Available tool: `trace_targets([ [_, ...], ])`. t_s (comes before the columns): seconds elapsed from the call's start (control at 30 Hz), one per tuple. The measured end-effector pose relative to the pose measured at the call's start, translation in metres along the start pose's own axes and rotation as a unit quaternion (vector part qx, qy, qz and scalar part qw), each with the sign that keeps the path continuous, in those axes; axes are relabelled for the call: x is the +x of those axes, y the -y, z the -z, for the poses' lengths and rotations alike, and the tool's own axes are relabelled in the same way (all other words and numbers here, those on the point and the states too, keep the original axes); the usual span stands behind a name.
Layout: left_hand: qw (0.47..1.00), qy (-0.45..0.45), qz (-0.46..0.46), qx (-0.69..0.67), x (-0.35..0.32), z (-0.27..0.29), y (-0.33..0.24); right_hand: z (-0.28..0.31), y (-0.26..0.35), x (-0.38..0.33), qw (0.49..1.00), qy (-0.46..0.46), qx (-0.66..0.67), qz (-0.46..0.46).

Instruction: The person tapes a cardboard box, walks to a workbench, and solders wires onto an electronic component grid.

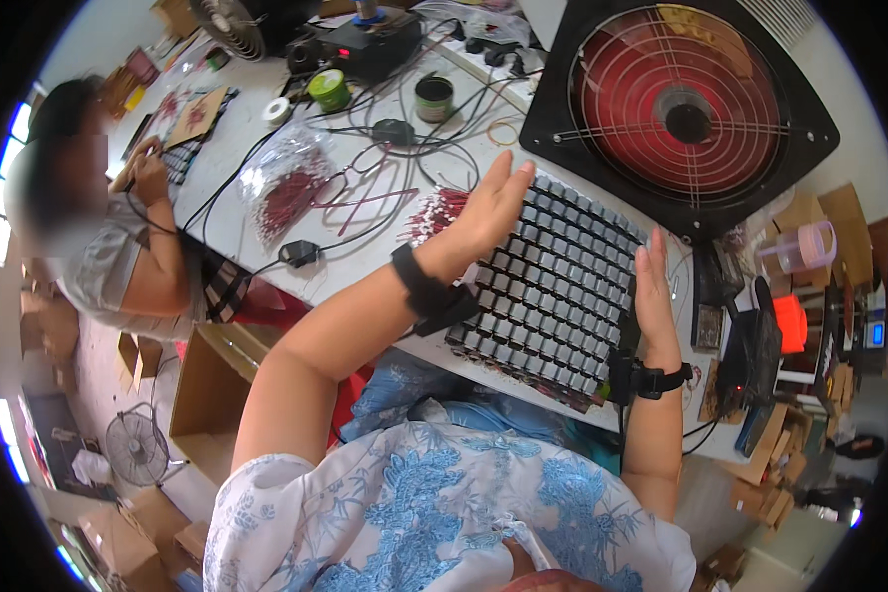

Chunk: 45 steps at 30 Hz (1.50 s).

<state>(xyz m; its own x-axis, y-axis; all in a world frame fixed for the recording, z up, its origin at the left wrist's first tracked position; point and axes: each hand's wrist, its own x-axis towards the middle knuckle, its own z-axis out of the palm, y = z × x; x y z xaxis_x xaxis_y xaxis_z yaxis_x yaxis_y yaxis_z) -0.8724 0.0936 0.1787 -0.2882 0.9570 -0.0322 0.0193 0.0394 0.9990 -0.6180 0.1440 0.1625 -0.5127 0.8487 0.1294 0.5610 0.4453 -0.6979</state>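
Pressing flat and unclenched against opposite edges of the grey block of small cells just below the red fan, both hands grasp nothing — uneven squeezing could, I judge, buckle rows or push cells off the counter.
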Motion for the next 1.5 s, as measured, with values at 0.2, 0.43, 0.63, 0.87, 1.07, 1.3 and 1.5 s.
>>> trace_targets([
  [0.2,0.998,0.014,0.039,0.041,0.007,-0.014,0.009,-0.009,-0.013,0.017,0.999,0.014,0.007,-0.046],
  [0.43,0.993,0.067,0.029,0.092,-0.001,0.0,-0.025,-0.001,-0.014,-0.002,0.995,-0.015,-0.084,-0.05],
  [0.63,0.983,0.074,-0.089,0.143,-0.102,0.056,-0.001,0.01,0.047,-0.096,0.988,0.071,-0.116,0.077],
  [0.87,0.878,0.031,-0.227,0.421,-0.141,0.016,0.036,-0.019,0.049,-0.116,0.96,0.06,-0.238,0.136],
  [1.07,0.855,0.028,-0.235,0.461,-0.136,0.007,0.047,-0.017,0.04,-0.117,0.951,0.11,-0.258,0.133],
  [1.3,0.83,0.13,-0.186,0.509,-0.121,0.062,-0.052,0.018,0.06,-0.115,0.98,0.034,-0.159,0.112],
  [1.5,0.759,-0.007,-0.093,0.644,-0.037,0.168,-0.052,0.039,0.07,-0.119,0.988,0.008,-0.138,0.068],
])
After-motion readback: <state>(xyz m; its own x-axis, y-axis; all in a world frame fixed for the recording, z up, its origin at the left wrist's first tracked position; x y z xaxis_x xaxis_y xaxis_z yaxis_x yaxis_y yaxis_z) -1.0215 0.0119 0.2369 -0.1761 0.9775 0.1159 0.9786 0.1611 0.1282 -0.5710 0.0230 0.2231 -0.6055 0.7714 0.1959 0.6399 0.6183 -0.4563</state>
